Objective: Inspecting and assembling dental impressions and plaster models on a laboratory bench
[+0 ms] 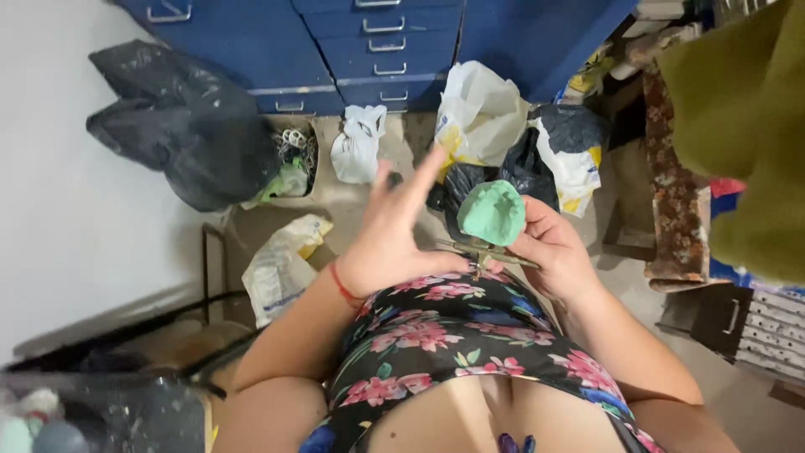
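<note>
Black trash bag (180,126) lies at far left on the floor. The left hand (394,231) hovers with fingers spread, holding nothing. Just beside it, the right hand (558,252) pinches a green clay lump (492,213) on a thin metal tool (486,250), above a floral dress (453,335).

Green clay lump (493,213) (right-hand (555,252) fingers)

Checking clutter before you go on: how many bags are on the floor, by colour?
Black bags: 3, a large one and two more.
White bags: 4.
Total: 7.
</note>
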